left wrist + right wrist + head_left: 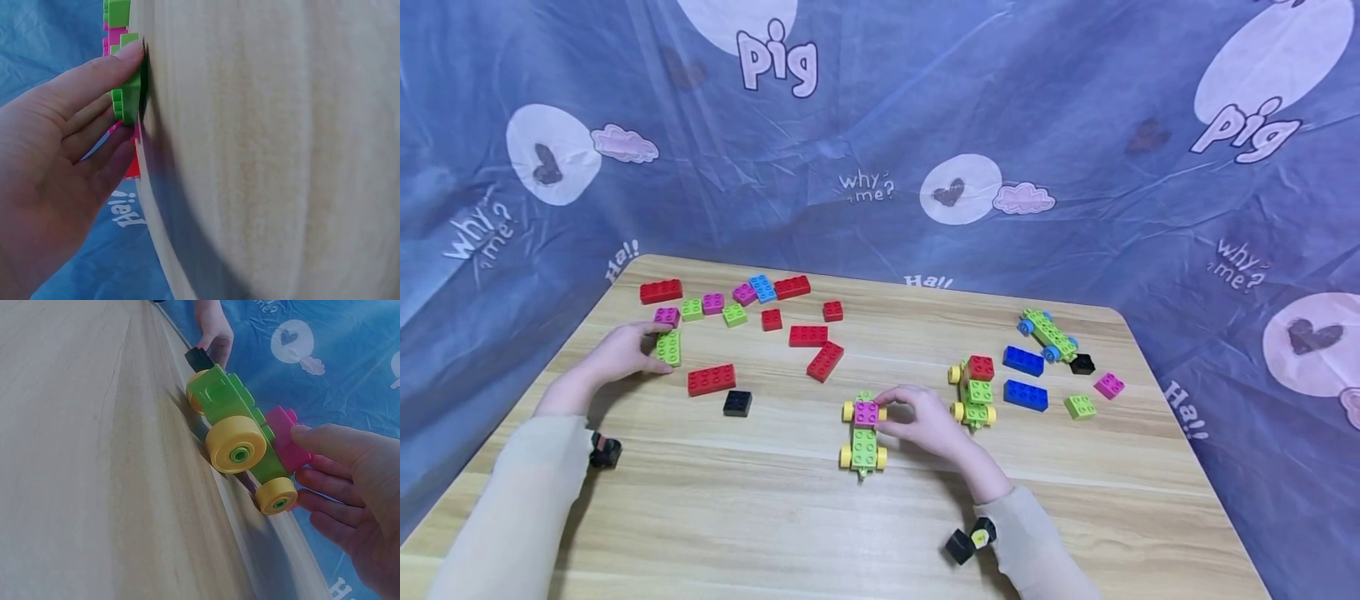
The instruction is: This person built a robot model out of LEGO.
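My left hand is at the table's left side and pinches a green brick lying on the wood, fingers over its far edge and thumb at its near edge. In the left wrist view a fingertip lies on top of that green brick. My right hand is near the middle of the table. It pinches a pink brick that sits on the far end of a green car with yellow wheels. The right wrist view shows the car side-on, with a fingertip on the pink brick.
Loose red bricks, a black brick and small green, pink and blue bricks lie at the left and back. To the right stand a second yellow-wheeled car, two blue bricks and a blue-wheeled chassis. Blue printed cloth surrounds the wooden table.
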A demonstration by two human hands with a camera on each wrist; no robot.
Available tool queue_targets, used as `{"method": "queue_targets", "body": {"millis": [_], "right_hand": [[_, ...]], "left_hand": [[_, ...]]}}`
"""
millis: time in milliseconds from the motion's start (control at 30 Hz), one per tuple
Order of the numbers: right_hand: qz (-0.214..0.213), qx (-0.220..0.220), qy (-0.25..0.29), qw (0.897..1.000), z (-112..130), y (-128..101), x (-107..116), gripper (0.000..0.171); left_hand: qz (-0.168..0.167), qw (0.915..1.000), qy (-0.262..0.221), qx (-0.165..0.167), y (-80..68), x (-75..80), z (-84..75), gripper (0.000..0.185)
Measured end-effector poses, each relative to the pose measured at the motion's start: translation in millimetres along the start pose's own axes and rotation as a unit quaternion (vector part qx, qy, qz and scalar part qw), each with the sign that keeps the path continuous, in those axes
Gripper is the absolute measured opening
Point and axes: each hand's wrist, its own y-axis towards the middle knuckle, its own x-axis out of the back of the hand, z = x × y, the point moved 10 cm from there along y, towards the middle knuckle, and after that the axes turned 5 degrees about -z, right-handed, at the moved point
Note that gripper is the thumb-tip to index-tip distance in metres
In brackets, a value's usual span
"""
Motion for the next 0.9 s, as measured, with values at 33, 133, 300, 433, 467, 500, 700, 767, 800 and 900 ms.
{"method": "queue_targets", "body": {"millis": [33,133,300,433,467,500,700,767,800,900], "right_hand": [[0.0,0.0,0.0,1.0,0,0,0,0.034],[0.0,-0.001,-0.001,1.0,0,0,0,0.034],[-0.001,-0.004,0.0,1.0,1,0,1,0.033],[0.0,-0.005,0.002,1.0,1,0,1,0.033],[0.0,-0.006,0.002,1.0,1,0,1,0.034],[0.0,-0.006,0.003,1.0,2,0,1,0.034],[-0.003,-0.013,0.011,1.0,4,0,2,0.039],[-0.008,-0.017,0.012,1.0,4,0,3,0.041],[-0.01,-0.017,0.011,1.0,4,0,4,0.042],[-0.016,-0.013,0.005,1.0,6,1,6,0.047]], "left_hand": [[-0.002,1.0,-0.001,0.001,-0.1,0.8,-0.9,0.085],[-0.008,0.9999,-0.006,0.0,-0.3,5.0,-7.2,0.086],[-0.029,0.9993,-0.013,-0.017,1.1,14.9,-29.5,0.084],[-0.044,0.9985,-0.003,-0.033,3.1,20.9,-51.1,0.082],[-0.047,0.9982,0.001,-0.038,3.3,22.1,-57.3,0.082],[-0.051,0.9978,0.007,-0.043,3.4,23.4,-64.1,0.081],[-0.074,0.9931,0.024,-0.088,3.3,28.4,-111.6,0.074],[-0.077,0.9923,0.022,-0.095,3.6,27.3,-126.0,0.073],[-0.075,0.9924,0.02,-0.096,3.7,25.7,-132.5,0.073],[-0.07,0.9925,0.015,-0.099,3.1,19.4,-150.5,0.073]]}}
